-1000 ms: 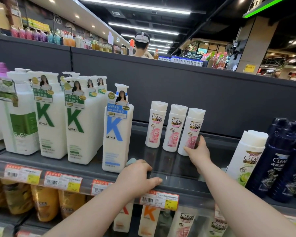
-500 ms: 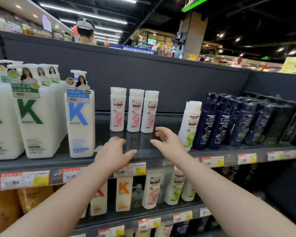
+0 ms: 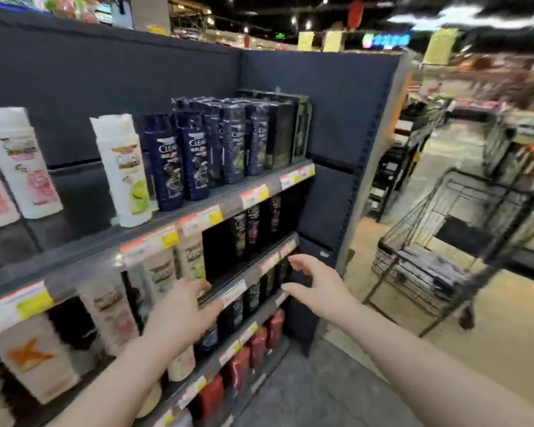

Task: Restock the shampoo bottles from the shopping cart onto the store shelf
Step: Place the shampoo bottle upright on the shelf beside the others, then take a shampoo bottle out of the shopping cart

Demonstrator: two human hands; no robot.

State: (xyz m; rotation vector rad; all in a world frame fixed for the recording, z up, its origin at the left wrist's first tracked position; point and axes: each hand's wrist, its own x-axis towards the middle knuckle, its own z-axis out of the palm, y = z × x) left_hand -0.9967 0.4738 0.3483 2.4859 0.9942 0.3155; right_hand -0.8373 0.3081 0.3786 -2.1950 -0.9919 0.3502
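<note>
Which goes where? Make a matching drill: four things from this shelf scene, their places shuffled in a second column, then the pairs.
Things
1. white bottle with green label
2. dark blue bottles
3. red bottles
4. shopping cart

Places
A. lowest shelf in view
B. aisle floor, right of the shelving
C. top shelf, beside the black boxes
D. top shelf, across a gap from the pink-label bottles

Pairs: 1-D, 2-C, 3-A, 4-B
</note>
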